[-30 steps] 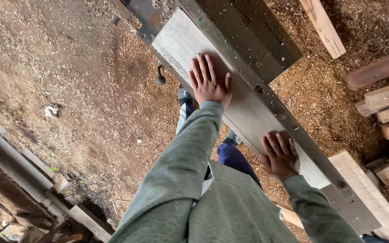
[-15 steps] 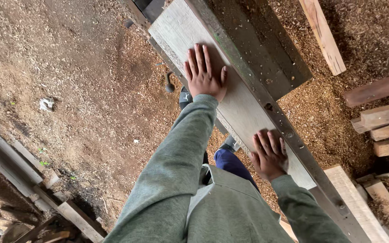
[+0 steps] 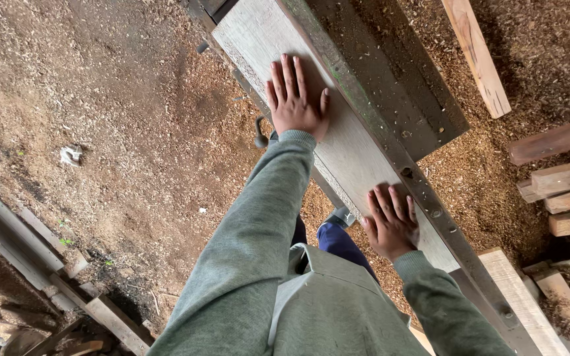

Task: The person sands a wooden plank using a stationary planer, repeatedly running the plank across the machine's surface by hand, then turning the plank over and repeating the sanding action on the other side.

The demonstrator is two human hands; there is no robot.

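A long pale wooden plank lies flat on a dark metal machine bed, running from the top centre down to the right. My left hand rests palm down on the plank's far part, fingers spread. My right hand lies palm down on the plank's near part, close to my body. Along the plank's right side runs a grey metal guide rail with bolts. Both arms wear grey-green sleeves.
Sawdust covers the ground on the left and right. Wooden beams and offcuts are stacked at the right; another board lies at top right. A metal frame crosses the lower left. A small lever hangs beneath the bed.
Both hands have moved forward along with the plank toward the top of the view, and the camera has shifted closer over the plank.
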